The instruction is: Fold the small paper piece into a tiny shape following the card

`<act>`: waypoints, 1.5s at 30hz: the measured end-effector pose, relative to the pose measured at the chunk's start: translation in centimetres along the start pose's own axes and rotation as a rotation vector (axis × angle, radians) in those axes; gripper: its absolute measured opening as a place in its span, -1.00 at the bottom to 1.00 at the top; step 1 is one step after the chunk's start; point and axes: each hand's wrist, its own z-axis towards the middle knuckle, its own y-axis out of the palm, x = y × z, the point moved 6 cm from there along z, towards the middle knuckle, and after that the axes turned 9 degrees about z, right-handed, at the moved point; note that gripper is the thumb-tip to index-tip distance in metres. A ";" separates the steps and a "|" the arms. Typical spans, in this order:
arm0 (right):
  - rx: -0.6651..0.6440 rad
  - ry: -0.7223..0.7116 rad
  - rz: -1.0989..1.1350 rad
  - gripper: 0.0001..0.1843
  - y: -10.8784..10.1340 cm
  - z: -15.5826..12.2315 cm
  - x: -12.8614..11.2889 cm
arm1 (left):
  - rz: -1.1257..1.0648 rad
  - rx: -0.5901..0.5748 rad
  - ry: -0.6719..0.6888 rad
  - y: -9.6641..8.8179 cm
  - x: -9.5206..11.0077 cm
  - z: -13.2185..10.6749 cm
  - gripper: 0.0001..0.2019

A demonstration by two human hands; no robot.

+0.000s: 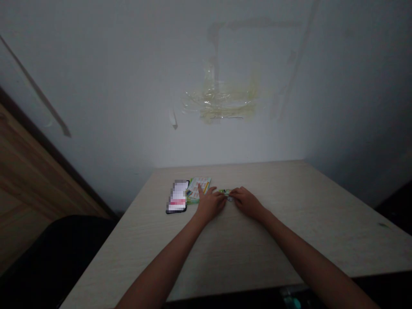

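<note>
Between my two hands lies a small green-and-white piece, which looks like folded paper or a packet; its exact kind is too small to make out. My left hand grips its left side with the fingers near the thumb, while other fingers stretch out over a printed sheet or booklet. My right hand pinches the right side of the small piece, fingers pressed together. The booklet has green edges and coloured print, and part of it is hidden by my left hand. Left of it is a phone with a lit, blurred screen.
The pale wood table meets a white wall at the back. Clear tape clings to the wall. A small green scrap lies near the right edge. A black chair-like shape stands at left.
</note>
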 end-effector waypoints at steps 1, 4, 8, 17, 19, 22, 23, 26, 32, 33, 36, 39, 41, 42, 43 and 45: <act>0.009 0.008 0.018 -0.60 0.0 0.0 0.2 | 0.004 -0.004 -0.002 0.0 0.0 0.0 -0.80; 0.046 0.048 0.066 -0.59 -0.2 -0.1 0.8 | 0.006 -0.009 -0.002 0.1 0.0 0.0 -0.80; 0.093 0.075 0.106 -0.58 -0.5 -0.2 1.1 | -0.019 -0.011 0.002 0.2 -0.1 0.0 -0.79; 0.039 0.024 0.063 -0.56 -0.1 0.0 0.8 | -0.025 -0.012 -0.004 0.4 -0.3 -0.1 -0.78; 0.019 0.017 0.033 -0.60 0.0 0.1 0.5 | -0.032 -0.012 -0.004 0.4 -0.3 -0.1 -0.78; -0.003 0.020 -0.016 -0.63 0.2 0.2 0.2 | -0.046 -0.021 -0.004 0.5 -0.4 -0.1 -0.78; -0.006 0.024 -0.029 -0.64 0.2 0.3 0.1 | -0.050 -0.025 -0.004 0.6 -0.4 -0.1 -0.78; -0.017 0.035 -0.064 -0.63 0.2 0.3 -0.2 | -0.055 -0.028 -0.004 0.5 -0.4 -0.2 -0.77; -0.021 0.032 -0.095 -0.64 0.2 0.3 -0.4 | -0.028 0.029 0.021 -0.1 -0.1 -0.2 -0.79; -0.023 0.032 -0.096 -0.65 0.3 0.3 -0.3 | -0.026 0.027 0.035 -0.1 0.0 -0.2 -0.80; -0.030 0.031 -0.090 -0.64 0.4 0.4 -0.1 | -0.035 0.003 0.076 0.0 0.3 -0.2 -0.80; -0.030 0.025 -0.072 -0.62 0.4 0.3 0.1 | -0.033 -0.012 0.116 0.0 0.5 -0.2 -0.79; -0.024 0.020 -0.060 -0.62 0.4 0.3 0.1 | -0.014 -0.011 0.138 -0.1 0.7 -0.3 -0.78; -0.018 0.017 -0.055 -0.62 0.3 0.3 0.1 | 0.000 -0.010 0.147 -0.2 0.7 -0.3 -0.78; -0.012 0.015 -0.051 -0.62 0.3 0.3 0.2 | 0.015 -0.010 0.156 -0.2 0.8 -0.3 -0.78; -0.002 0.011 -0.042 -0.62 0.3 0.3 0.3 | 0.041 -0.019 0.171 -0.4 0.9 -0.3 -0.79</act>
